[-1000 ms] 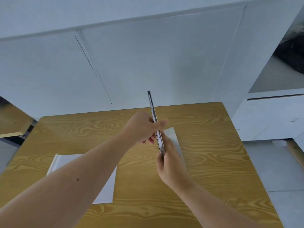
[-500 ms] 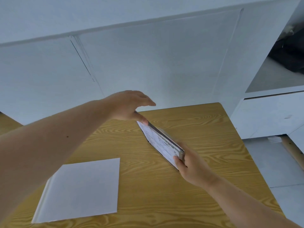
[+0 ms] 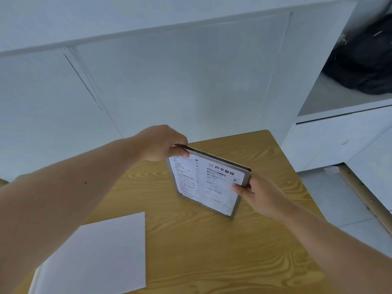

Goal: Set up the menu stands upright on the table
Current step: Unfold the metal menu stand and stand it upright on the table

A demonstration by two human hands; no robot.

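The fingers point(image 3: 180, 153) of the left hand point(image 3: 158, 143) pinch the top left corner of the menu stand point(image 3: 206, 183), thumb on the printed face and the others curled over the upper edge. The right hand point(image 3: 257, 195) grips the stand's right edge near the top, thumb pressed on the front. The stand sits tilted on the wooden table point(image 3: 212, 251), its lower edge touching the surface toward the far right part of the tabletop, printed side facing the person. A second white menu stand point(image 3: 95, 253) lies flat at the near left of the table, well apart from the held one. A white wall panel point(image 3: 169, 81) rises behind the table, and a dark bag point(image 3: 364, 60) rests on a shelf at upper right.
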